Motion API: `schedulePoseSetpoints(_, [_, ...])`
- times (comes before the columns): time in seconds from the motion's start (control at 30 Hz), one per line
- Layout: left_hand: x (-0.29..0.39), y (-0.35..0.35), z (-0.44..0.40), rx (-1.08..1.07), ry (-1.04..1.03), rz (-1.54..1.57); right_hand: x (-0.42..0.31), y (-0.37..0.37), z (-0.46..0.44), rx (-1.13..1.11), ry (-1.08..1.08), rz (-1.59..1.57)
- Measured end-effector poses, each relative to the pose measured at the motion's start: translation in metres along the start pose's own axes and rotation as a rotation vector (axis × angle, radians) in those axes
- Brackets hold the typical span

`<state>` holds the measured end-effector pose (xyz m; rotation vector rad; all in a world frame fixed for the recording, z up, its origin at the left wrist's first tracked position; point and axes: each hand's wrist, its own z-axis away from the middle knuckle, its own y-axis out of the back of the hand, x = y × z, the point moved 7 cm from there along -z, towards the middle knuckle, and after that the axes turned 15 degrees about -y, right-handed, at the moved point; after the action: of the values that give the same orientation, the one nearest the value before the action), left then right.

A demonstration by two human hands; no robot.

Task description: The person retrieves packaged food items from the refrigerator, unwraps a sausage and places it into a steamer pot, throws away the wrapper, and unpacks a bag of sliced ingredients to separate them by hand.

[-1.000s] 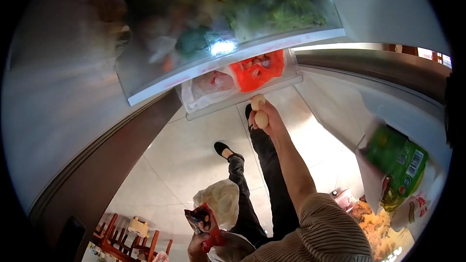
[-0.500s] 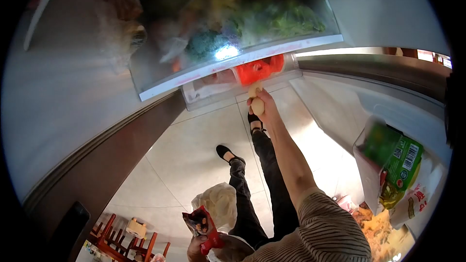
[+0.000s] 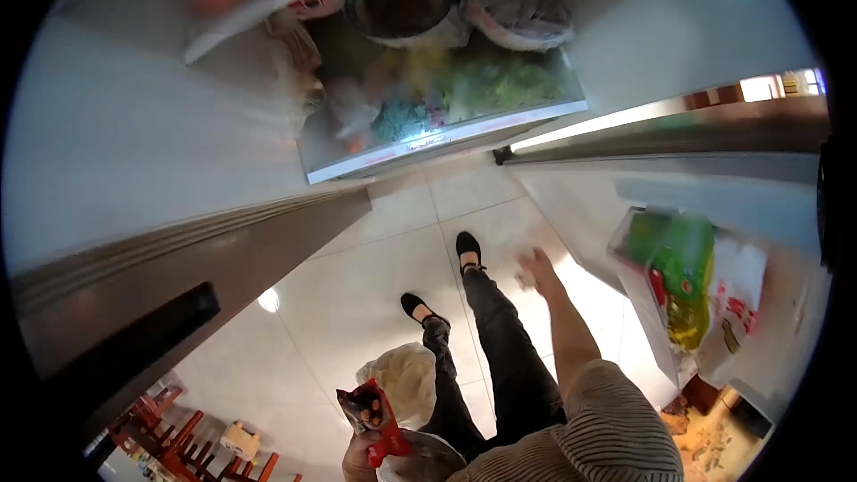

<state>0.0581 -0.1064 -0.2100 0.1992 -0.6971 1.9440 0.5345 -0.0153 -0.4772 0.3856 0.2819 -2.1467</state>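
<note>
At the bottom, my left hand [image 3: 359, 455] is closed on a red packet [image 3: 384, 428]. A pale plastic bag [image 3: 403, 379] hangs beside the packet, and another pale bag [image 3: 427, 460] is just below it. My right hand [image 3: 538, 273] is over the floor in front of the fridge, slightly blurred, with its fingers apart and nothing visible in them. Ahead, the fridge's clear drawer [image 3: 446, 131] holds leafy greens [image 3: 504, 85]. Two covered bowls, one dark [image 3: 400, 4] and one pale [image 3: 520, 4], sit above it.
The fridge doors stand open on both sides. The right door's bin [image 3: 638, 299] holds a green package [image 3: 669, 245] and a white bag [image 3: 741, 281]. Red wooden chairs [image 3: 183, 437] and a small stool [image 3: 239, 440] are at the lower left. My feet are on the tiled floor [image 3: 357, 277].
The lower drawer with the red bag is no longer visible. The two pale round items have left my right hand, which has moved back and right and opened. My left hand still holds the packet.
</note>
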Motion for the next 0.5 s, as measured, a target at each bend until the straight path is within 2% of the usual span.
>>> schedulePoseSetpoints(0.07, [0.031,-0.056,-0.004,0.034,-0.100,0.037,0.051,0.091,0.057,0.174,-0.114,-0.046])
schedulePoseSetpoints(0.13, [0.046,-0.075,0.003,0.016,-0.171,0.009,0.087,0.171,0.132,0.398,-0.260,-0.141])
schedulePoseSetpoints(0.17, [0.053,-0.075,0.011,-0.019,-0.193,-0.037,0.114,0.224,0.153,0.481,-0.276,-0.156])
schedulePoseSetpoints(0.23, [0.057,-0.054,0.025,-0.023,-0.231,-0.058,0.141,0.322,0.211,0.492,-0.182,-0.252])
schedulePoseSetpoints(0.27, [0.053,-0.039,0.025,-0.020,-0.198,-0.054,0.121,0.339,0.255,0.720,-0.096,-0.321])
schedulePoseSetpoints(0.33, [0.041,-0.017,0.039,-0.007,-0.127,-0.040,0.119,0.432,0.274,0.575,0.084,-0.565])
schedulePoseSetpoints(0.37, [0.049,-0.035,0.048,-0.087,-0.194,-0.007,0.088,0.457,0.296,0.629,0.248,-0.440])
schedulePoseSetpoints(0.4, [0.056,-0.049,0.059,-0.075,-0.220,-0.043,0.054,0.474,0.333,0.686,0.407,-0.309])
schedulePoseSetpoints(0.47, [0.052,-0.048,0.077,-0.076,-0.241,-0.032,-0.009,0.468,0.385,0.924,0.555,-0.450])
schedulePoseSetpoints(0.5, [0.051,-0.053,0.084,-0.073,-0.287,-0.033,-0.035,0.483,0.378,0.661,0.527,-0.416])
